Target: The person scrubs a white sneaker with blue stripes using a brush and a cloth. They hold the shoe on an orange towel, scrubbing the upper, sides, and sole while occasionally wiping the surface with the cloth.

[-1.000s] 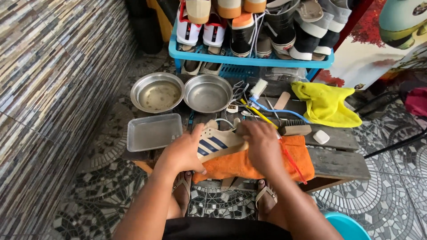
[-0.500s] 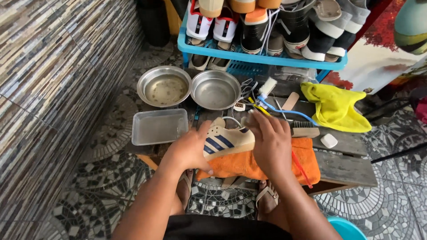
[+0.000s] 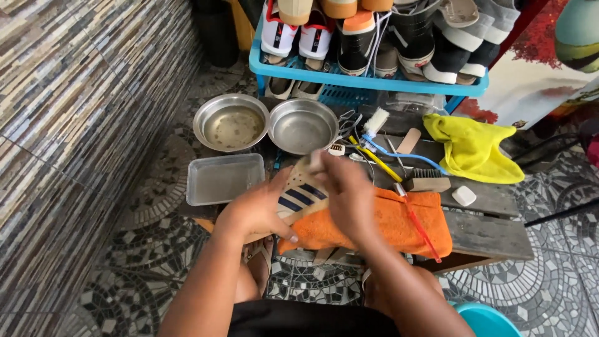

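The left hand [image 3: 256, 212] clasps a cream suede sneaker with navy stripes [image 3: 299, 193] on the orange towel [image 3: 387, 224] covering the wooden bench [image 3: 486, 228]. The right hand [image 3: 346, 200] lies across it, fingers blurred, grip unclear. Seemingly mid-clean; further wiping calls for a firm steadying hold.

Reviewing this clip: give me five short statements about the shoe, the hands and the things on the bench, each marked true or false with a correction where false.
1. The left hand grips the striped shoe. True.
2. The shoe rests over a yellow cloth. False: it rests over the orange towel; the yellow cloth lies apart at the far right of the bench.
3. Two round metal bowls sit side by side beyond the shoe. True.
4. The rectangular tray is full of brushes. False: no brushes lie in it.
5. The right hand is on the shoe. True.
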